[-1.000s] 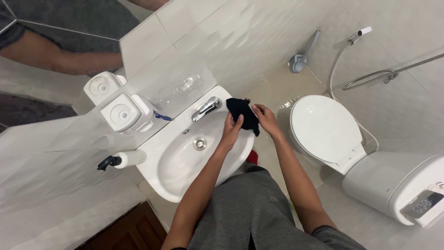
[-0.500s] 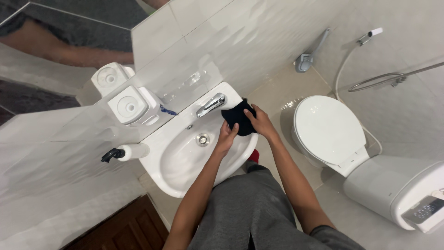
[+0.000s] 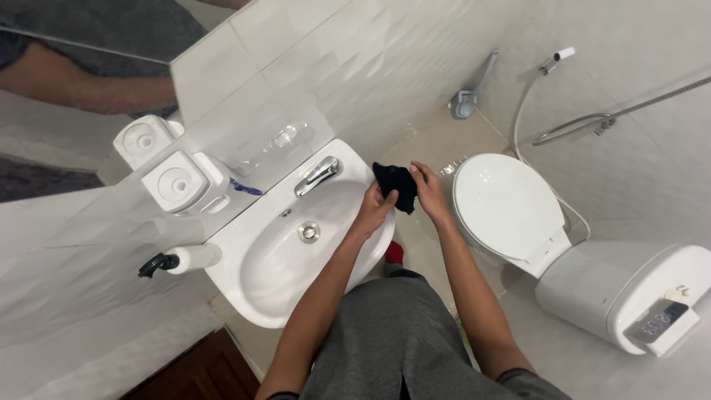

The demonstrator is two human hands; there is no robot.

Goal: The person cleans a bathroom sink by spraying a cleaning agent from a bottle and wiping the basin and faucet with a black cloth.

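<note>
Held between both hands: a small black cloth [image 3: 395, 185], bunched and hanging a little below the fingers, just past the right-hand rim of the white sink [image 3: 252, 292] and above the beige floor [image 3: 437, 144]. Left hand [image 3: 375, 207] closed on the cloth's lower left part, thumb and fingers pinched round the fabric, wrist over the sink's edge. Right hand [image 3: 428, 189] closed on the cloth's right side, fingertips curled into it, forearm running down toward the grey trousers [image 3: 392, 333].

Just left of the cloth, near but apart: the chrome tap [image 3: 317, 175], spout angled over the basin, with the round drain [image 3: 309, 232] further in. Behind the sink, against the tiled wall: a white square container [image 3: 181, 181] and a white spray bottle with a black trigger [image 3: 178, 260] lying on its side.

To the right, near the right hand: a white toilet with the lid shut [image 3: 503, 204]. Between sink rim and toilet, only a narrow strip of open floor, with the cloth directly over it. Further back, open floor up to a toilet brush [image 3: 466, 96] leaning at the wall and a hose sprayer [image 3: 552, 63] hung higher up.
</note>
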